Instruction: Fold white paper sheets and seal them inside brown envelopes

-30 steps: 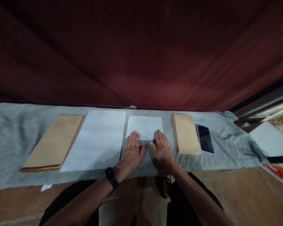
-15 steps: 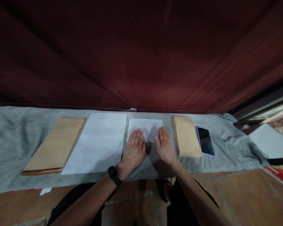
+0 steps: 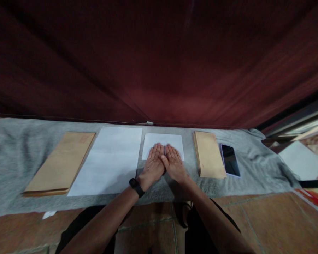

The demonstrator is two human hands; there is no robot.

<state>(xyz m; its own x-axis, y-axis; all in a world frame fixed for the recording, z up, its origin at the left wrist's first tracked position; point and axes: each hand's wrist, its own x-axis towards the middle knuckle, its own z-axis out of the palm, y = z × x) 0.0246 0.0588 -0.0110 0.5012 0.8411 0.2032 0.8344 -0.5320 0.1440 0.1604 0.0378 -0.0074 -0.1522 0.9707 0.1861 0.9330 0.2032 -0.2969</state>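
My left hand (image 3: 153,164) and my right hand (image 3: 173,163) lie flat side by side, fingers stretched out, on the near half of a small folded white sheet (image 3: 163,140). The sheet rests on a grey cloth (image 3: 10,155). Their thumbs touch in the middle. A black band sits on my left wrist. Neither hand holds anything.
Left of the sheet lies a large white paper (image 3: 110,160) and, further left, a brown envelope stack (image 3: 60,162). On the right sit another brown envelope stack (image 3: 208,153) and a dark phone (image 3: 230,159). A dark red curtain (image 3: 159,60) hangs behind. Tiled floor lies below.
Both hands have slid forward onto the folded sheet and come together from apart until they touch at the middle.
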